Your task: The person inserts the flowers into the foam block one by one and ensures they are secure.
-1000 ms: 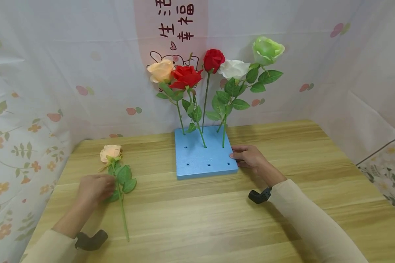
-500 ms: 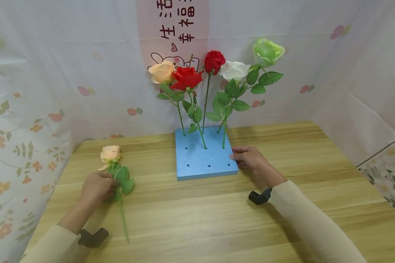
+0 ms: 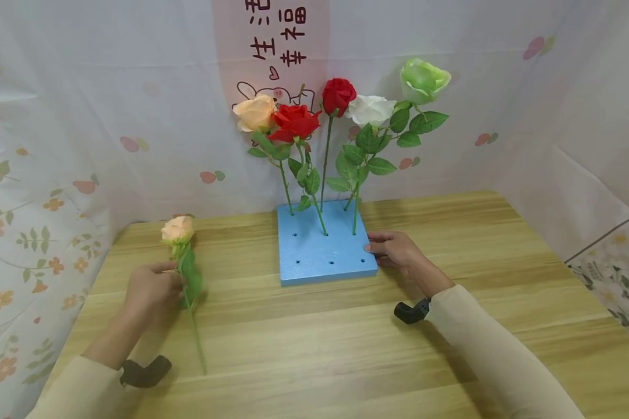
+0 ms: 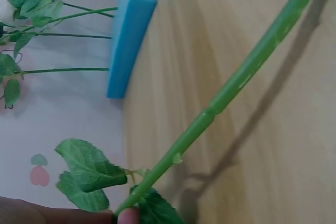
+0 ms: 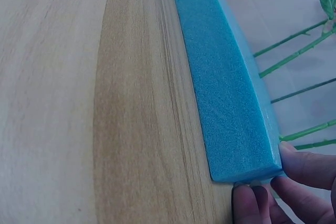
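My left hand (image 3: 154, 289) pinches the stem of a peach artificial rose (image 3: 178, 230) at the left of the table. In the left wrist view, the green stem (image 4: 210, 114) slants above the wood with its shadow beside it, and a fingertip and the thumb hold it near the leaves. My right hand (image 3: 395, 251) grips the right edge of a blue foam block (image 3: 314, 256), thumb on top and fingers at its side, as the right wrist view shows. Upright in the block stand another peach rose (image 3: 255, 113), two red roses (image 3: 295, 122), a white rose (image 3: 371, 110) and a green rose (image 3: 423, 81).
Several holes in the front part of the block hold no stems. The block rests on a wood-grain table (image 3: 304, 343), near its back edge. A patterned white cloth (image 3: 157, 105) hangs behind and at both sides. A dark wrist device (image 3: 411, 312) sits on the right forearm.
My left hand has taken hold of the peach rose's stem and raised it slightly; its flower and leaves have shifted and turned. My right hand stays at the block's edge.
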Demonstrator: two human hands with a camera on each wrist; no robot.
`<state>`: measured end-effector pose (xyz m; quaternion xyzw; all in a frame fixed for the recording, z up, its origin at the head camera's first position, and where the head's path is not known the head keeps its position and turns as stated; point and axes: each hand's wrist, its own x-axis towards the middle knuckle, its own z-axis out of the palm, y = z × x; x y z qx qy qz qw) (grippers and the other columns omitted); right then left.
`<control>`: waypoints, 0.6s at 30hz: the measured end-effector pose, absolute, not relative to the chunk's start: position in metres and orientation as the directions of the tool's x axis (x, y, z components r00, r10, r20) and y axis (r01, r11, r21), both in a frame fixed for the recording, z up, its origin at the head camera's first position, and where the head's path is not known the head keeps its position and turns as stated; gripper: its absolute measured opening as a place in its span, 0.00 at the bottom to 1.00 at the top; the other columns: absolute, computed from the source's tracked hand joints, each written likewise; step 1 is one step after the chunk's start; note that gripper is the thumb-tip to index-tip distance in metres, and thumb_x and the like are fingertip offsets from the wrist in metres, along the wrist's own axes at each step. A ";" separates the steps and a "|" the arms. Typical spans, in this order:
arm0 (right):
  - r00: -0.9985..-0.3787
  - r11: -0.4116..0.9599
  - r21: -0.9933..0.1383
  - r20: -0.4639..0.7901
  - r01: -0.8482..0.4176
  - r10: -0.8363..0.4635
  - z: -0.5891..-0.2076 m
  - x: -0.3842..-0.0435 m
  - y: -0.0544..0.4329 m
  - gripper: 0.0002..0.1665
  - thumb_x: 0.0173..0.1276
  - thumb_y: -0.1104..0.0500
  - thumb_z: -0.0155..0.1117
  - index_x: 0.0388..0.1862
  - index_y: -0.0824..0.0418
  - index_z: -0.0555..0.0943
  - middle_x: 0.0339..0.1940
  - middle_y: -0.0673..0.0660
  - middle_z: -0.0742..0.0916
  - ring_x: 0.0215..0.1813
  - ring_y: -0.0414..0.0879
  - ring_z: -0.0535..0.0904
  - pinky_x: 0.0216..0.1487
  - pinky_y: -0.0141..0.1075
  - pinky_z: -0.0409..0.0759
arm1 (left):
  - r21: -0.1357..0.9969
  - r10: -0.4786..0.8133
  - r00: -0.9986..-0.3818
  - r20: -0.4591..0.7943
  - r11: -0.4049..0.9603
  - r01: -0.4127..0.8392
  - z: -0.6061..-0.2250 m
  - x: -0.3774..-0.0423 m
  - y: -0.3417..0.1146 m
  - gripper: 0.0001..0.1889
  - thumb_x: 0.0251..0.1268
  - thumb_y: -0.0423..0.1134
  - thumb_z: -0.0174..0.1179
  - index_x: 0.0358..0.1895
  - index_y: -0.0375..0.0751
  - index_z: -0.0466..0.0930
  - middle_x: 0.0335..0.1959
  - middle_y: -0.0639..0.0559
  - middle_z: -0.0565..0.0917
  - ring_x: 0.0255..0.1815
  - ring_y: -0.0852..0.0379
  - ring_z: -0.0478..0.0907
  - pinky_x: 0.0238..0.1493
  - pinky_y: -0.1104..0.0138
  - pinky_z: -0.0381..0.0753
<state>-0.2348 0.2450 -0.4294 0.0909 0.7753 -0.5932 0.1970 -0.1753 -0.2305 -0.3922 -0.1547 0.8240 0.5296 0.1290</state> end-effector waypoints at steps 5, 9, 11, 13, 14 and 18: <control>-0.907 0.282 -0.884 -0.412 0.373 -0.092 -0.429 -0.235 0.245 0.32 0.70 0.58 0.62 0.71 0.63 0.68 0.61 0.62 0.79 0.52 0.47 0.79 0.55 0.39 0.80 | 0.876 -0.114 -0.932 -0.345 0.318 -0.363 -0.384 -0.180 -0.228 0.31 0.67 0.29 0.54 0.72 0.24 0.56 0.38 0.53 0.84 0.31 0.65 0.83 0.41 0.67 0.85; -0.908 0.282 -0.884 -0.410 0.372 -0.090 -0.429 -0.235 0.245 0.32 0.70 0.58 0.63 0.71 0.63 0.68 0.60 0.61 0.80 0.51 0.46 0.79 0.53 0.37 0.81 | 0.891 -0.120 -0.942 -0.315 0.306 -0.337 -0.378 -0.183 -0.225 0.30 0.68 0.28 0.52 0.72 0.28 0.57 0.32 0.65 0.81 0.33 0.67 0.82 0.44 0.67 0.84; -0.908 0.284 -0.883 -0.411 0.373 -0.087 -0.429 -0.235 0.245 0.32 0.70 0.58 0.63 0.71 0.63 0.69 0.59 0.61 0.80 0.50 0.45 0.79 0.52 0.37 0.81 | 0.897 -0.122 -0.947 -0.298 0.303 -0.322 -0.373 -0.183 -0.223 0.30 0.69 0.28 0.52 0.73 0.29 0.57 0.35 0.64 0.80 0.35 0.67 0.81 0.45 0.68 0.84; -0.907 0.284 -0.882 -0.413 0.376 -0.083 -0.429 -0.235 0.245 0.32 0.70 0.59 0.62 0.71 0.63 0.69 0.59 0.61 0.80 0.50 0.45 0.79 0.52 0.36 0.81 | 0.907 -0.120 -0.957 -0.264 0.307 -0.289 -0.370 -0.183 -0.221 0.30 0.69 0.28 0.51 0.73 0.30 0.57 0.38 0.62 0.79 0.37 0.67 0.81 0.46 0.68 0.84; -0.906 0.283 -0.881 -0.415 0.378 -0.080 -0.429 -0.235 0.245 0.31 0.70 0.59 0.63 0.70 0.62 0.69 0.59 0.61 0.80 0.50 0.45 0.79 0.51 0.36 0.81 | 0.913 -0.120 -0.962 -0.245 0.306 -0.271 -0.368 -0.183 -0.220 0.29 0.70 0.28 0.51 0.73 0.30 0.57 0.39 0.61 0.79 0.38 0.67 0.81 0.46 0.68 0.83; -0.904 0.275 -0.881 -0.420 0.385 -0.079 -0.428 -0.235 0.244 0.31 0.69 0.60 0.63 0.70 0.63 0.69 0.59 0.61 0.80 0.50 0.45 0.79 0.51 0.37 0.81 | 0.924 -0.112 -0.980 -0.163 0.331 -0.192 -0.362 -0.183 -0.217 0.28 0.71 0.30 0.51 0.72 0.28 0.57 0.41 0.58 0.78 0.38 0.67 0.81 0.46 0.69 0.83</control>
